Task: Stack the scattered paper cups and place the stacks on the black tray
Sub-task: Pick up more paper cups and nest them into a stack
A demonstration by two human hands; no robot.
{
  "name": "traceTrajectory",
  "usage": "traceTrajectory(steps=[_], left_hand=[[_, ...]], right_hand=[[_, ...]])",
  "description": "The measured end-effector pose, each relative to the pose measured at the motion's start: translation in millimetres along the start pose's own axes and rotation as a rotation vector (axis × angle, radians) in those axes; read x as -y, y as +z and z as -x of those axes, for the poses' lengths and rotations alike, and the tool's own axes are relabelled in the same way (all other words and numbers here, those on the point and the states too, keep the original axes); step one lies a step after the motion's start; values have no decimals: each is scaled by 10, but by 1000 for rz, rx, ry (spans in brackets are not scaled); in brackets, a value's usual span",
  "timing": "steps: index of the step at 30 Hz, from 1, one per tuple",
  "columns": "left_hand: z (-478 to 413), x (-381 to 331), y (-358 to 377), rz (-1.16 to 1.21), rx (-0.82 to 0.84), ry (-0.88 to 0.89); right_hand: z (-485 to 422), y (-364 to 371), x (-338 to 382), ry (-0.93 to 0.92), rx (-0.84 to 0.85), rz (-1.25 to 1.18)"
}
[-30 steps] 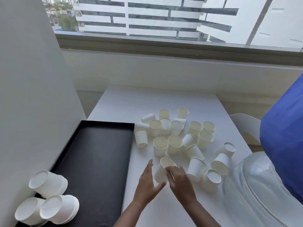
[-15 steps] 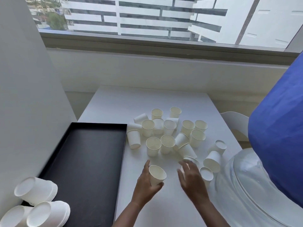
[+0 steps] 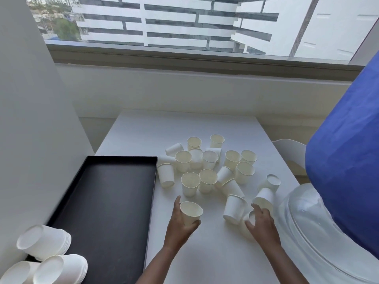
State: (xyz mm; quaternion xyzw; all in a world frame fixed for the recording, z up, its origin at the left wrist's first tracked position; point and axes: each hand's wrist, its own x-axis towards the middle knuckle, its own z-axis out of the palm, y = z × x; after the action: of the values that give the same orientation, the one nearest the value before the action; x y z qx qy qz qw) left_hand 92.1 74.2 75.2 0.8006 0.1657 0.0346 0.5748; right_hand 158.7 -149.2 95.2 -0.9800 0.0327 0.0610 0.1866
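My left hand [image 3: 178,226] holds one white paper cup [image 3: 191,212] upright, mouth up, just above the white table [image 3: 143,132]. To its right, my right hand [image 3: 261,224] closes around a cup lying on its side [image 3: 250,218], beside an upside-down cup [image 3: 233,209]. Several more scattered cups [image 3: 207,165] stand or lie further back on the table. A black tray [image 3: 106,201] lies left of my hands. Three stacks of cups [image 3: 44,244] lie on their sides at its near left corner.
A large clear water bottle [image 3: 320,232] with a blue cover [image 3: 348,171] crowds the table's right side. A grey wall panel [image 3: 30,140] borders the tray on the left. A white chair back [image 3: 291,152] shows past the right table edge.
My right hand let go of the cup it shared with the left and moved right onto a cup lying on its side. The left hand kept its cup and turned it upright.
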Motion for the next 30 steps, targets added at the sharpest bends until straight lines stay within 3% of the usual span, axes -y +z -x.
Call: traceTrajectory(steps=[5, 9, 15, 18, 26, 30], left_hand=[[-60, -68, -3, 178, -106, 7], [-130, -244, 25, 399, -218, -5], [-246, -555, 60, 686, -311, -25], [-278, -646, 74, 755, -331, -37], [-242, -579, 164, 724, -247, -34], [-211, -501, 191, 712, -181, -60]], right_hand=[[97, -277, 108, -87, -189, -12], [114, -415, 259, -156, -251, -222], [110, -298, 522, 124, 65, -1065], [130, -211, 634, 210, 241, -1343], [159, -6, 873, 253, 469, -1531], [185, 93, 946, 211, 546, -1510]])
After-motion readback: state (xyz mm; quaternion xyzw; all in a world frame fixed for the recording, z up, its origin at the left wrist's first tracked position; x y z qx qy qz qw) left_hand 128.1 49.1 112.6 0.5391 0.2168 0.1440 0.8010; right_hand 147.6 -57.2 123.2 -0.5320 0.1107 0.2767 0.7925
